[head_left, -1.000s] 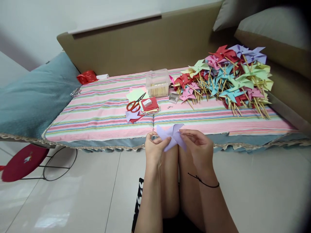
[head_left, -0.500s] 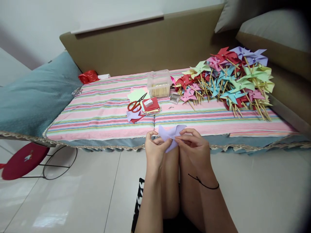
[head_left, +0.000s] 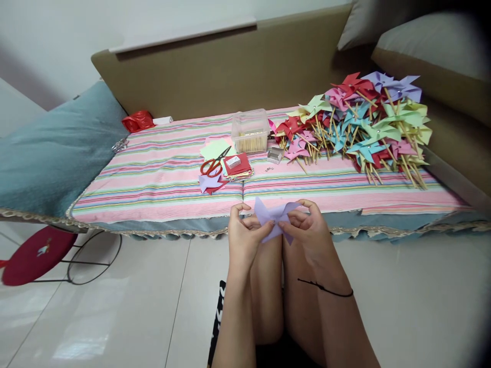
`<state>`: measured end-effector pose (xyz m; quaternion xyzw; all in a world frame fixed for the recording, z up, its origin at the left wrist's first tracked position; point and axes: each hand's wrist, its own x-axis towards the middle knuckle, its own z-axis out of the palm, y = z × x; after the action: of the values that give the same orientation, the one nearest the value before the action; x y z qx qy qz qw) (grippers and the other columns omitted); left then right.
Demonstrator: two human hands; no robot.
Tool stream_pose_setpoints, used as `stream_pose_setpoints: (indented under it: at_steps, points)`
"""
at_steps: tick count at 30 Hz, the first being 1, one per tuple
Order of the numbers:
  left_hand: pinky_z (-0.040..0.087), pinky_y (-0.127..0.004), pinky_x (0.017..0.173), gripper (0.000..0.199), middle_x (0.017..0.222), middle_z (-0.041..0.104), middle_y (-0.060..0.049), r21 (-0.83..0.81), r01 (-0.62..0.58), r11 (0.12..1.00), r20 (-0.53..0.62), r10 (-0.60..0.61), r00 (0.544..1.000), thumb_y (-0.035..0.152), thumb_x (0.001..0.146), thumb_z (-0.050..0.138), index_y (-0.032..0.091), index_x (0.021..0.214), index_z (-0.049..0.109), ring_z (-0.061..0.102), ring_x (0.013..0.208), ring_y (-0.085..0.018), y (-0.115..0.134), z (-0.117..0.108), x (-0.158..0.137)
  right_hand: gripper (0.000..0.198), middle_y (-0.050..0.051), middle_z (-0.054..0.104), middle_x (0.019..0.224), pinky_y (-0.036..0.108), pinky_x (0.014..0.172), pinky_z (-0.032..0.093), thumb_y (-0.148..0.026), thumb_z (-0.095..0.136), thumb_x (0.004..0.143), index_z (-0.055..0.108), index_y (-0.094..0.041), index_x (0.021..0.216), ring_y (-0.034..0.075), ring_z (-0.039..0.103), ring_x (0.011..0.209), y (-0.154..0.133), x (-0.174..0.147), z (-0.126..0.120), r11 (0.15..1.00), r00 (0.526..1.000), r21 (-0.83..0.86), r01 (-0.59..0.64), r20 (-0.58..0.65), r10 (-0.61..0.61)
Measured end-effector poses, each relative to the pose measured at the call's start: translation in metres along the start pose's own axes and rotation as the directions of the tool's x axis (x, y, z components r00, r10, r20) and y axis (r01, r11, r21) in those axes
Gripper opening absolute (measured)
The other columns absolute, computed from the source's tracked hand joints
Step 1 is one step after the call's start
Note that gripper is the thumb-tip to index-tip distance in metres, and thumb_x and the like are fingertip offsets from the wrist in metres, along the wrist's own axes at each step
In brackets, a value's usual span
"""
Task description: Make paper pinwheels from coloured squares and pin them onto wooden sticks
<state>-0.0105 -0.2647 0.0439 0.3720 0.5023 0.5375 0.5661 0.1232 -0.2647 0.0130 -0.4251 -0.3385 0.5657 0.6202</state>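
A lavender paper pinwheel, without a stick, is held above my knees between both hands. My left hand pinches it from the left, thumb pressed close to the centre. From the right, my right hand grips it with the thumb at the centre and the fingers behind a blade. Beyond them on the striped cover lie red-handled scissors, a stack of coloured paper squares with a small white box on top, and cut lavender and red paper pieces.
Several finished pinwheels on sticks are heaped at the right of the striped cover. A clear plastic tub holds wooden sticks; a small open box and tiny pins lie near it. A red stool stands at left.
My right hand has turned and shifted its grip, its thumb now pressing at the pinwheel's centre. The paper has been turned slightly and its blades spread wider. My left hand stays nearly in place.
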Motion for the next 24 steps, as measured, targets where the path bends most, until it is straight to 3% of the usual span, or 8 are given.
stream_pose_setpoints:
  at_steps: [7, 17, 24]
  points:
    - [0.042, -0.016, 0.048, 0.055, 0.056, 0.066, 0.006, 0.056, -0.010, 0.998, 0.027, 0.009, 1.000, 0.019, 0.062, 0.078, 0.024, 0.094, 0.034, 0.055, 0.044, -0.008, 0.002, 0.001, -0.001, 0.059, -0.012, 0.058, 0.055, 0.022, 0.055, 0.045, -0.024, 0.083, 0.060, 0.044, -0.025, 0.105, 0.010, 0.056, 0.052, -0.006, -0.002, 0.002, 0.999, 0.999, -0.037, -0.038, 0.017, 0.039]
    - [0.039, -0.016, 0.046, 0.057, 0.054, 0.063, 0.008, 0.077, -0.003, 0.997, 0.037, 0.000, 0.999, 0.023, 0.060, 0.080, 0.025, 0.094, 0.035, 0.051, 0.040, -0.008, 0.000, -0.002, 0.000, 0.064, -0.016, 0.044, 0.047, 0.022, 0.051, 0.038, -0.029, 0.083, 0.058, 0.043, -0.025, 0.108, 0.009, 0.046, 0.045, -0.010, -0.002, 0.001, 0.992, 0.998, -0.107, -0.063, -0.007, 0.063]
    - [0.043, -0.018, 0.050, 0.059, 0.058, 0.067, 0.005, 0.076, 0.012, 0.997, 0.054, -0.016, 0.998, 0.023, 0.060, 0.081, 0.025, 0.098, 0.036, 0.056, 0.045, -0.010, 0.001, -0.002, 0.002, 0.065, -0.014, 0.050, 0.049, 0.022, 0.053, 0.038, -0.028, 0.082, 0.058, 0.043, -0.024, 0.111, 0.009, 0.046, 0.046, -0.008, -0.001, 0.000, 0.993, 0.997, -0.091, -0.080, -0.019, 0.079]
